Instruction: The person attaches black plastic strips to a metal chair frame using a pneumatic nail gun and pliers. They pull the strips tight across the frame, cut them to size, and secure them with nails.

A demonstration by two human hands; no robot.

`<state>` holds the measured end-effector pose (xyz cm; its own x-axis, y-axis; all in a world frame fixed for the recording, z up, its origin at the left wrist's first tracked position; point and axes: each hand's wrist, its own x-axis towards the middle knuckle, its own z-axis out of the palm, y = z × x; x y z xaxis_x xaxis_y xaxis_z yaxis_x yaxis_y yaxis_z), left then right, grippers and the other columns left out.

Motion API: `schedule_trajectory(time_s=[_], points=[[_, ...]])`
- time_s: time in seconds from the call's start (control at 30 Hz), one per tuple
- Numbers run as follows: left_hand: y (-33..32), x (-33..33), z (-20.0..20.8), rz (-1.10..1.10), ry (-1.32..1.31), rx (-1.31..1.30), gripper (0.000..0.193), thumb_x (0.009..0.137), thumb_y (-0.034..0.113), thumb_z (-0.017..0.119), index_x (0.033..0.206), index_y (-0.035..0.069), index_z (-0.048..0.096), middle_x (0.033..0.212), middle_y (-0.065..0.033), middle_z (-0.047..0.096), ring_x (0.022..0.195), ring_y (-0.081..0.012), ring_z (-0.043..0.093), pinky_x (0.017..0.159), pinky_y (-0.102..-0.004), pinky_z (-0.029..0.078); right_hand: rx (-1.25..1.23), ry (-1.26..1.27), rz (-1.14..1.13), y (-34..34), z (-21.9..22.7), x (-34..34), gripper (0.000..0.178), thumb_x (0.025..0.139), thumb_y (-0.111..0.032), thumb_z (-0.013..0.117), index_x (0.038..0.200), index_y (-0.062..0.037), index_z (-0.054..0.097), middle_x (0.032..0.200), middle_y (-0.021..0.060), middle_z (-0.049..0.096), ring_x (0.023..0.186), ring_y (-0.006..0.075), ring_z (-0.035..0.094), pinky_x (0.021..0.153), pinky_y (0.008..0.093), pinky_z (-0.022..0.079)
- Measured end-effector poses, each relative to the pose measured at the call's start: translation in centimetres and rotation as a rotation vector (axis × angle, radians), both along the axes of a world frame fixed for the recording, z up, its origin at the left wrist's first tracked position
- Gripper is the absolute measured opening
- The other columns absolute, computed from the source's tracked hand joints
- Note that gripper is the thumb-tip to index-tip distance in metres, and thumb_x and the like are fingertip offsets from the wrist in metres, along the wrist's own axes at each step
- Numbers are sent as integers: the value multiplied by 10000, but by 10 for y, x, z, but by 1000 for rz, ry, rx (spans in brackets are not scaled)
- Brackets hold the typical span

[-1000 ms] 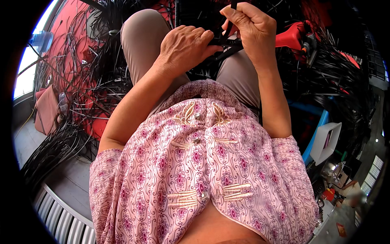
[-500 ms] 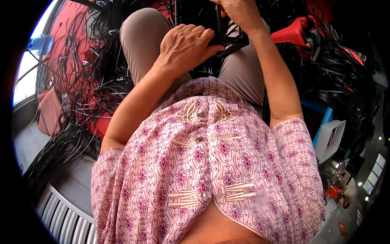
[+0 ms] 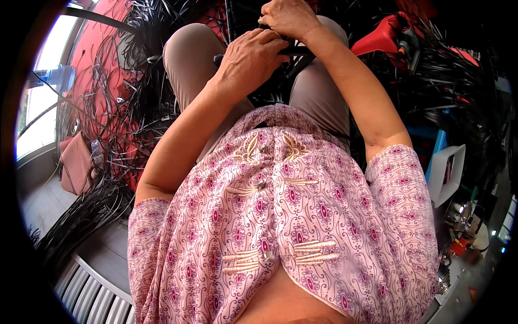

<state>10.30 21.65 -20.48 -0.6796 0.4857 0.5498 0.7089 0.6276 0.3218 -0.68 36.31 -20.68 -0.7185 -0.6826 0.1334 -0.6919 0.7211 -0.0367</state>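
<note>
Between my knees, below the far edge of the view, is black strip work (image 3: 302, 51), with flat bands crossing one another. My left hand (image 3: 251, 62) lies over its left part, fingers curled down and thumb against a band. Just beyond it to the right, my right hand (image 3: 288, 20) is closed in a pinch, dark strip material showing under its fingertips. The two hands almost touch. My fingers hide much of the work, and its far part blends into the dark background.
Loose black strips (image 3: 86, 202) lie heaped at left over a red surface (image 3: 100, 62). A pink cloth (image 3: 75, 164) and a clear blue bottle (image 3: 63, 78) are farther left. At right are a red plastic piece (image 3: 377, 38), a hand tool (image 3: 407, 48) and a white bin (image 3: 456, 175).
My right hand has moved left and slightly nearer, close to my left hand. The upright strip seen at its fingers is now mostly hidden. My left hand has shifted slightly right.
</note>
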Motion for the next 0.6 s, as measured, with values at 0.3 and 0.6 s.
schedule_trajectory(time_s=[0.3, 0.6], points=[[2, -13, 16, -37, -469, -17, 317, 809, 195, 757, 1080, 48, 682, 974, -139, 705, 883, -319, 695, 780, -380, 536, -1374, 2, -284, 62, 17, 86, 129, 937, -146, 676, 955, -21, 706, 781, 42, 698, 649, 90, 642, 566, 215, 474], [-1, -32, 9, -121, -679, 14, 336, 809, 180, 752, 1083, 13, 654, 989, -160, 725, 923, -269, 708, 810, -356, 537, -989, -430, -456, 50, -45, 156, 223, 881, -168, 696, 1015, 8, 726, 809, 162, 720, 676, 241, 709, 656, 368, 547]])
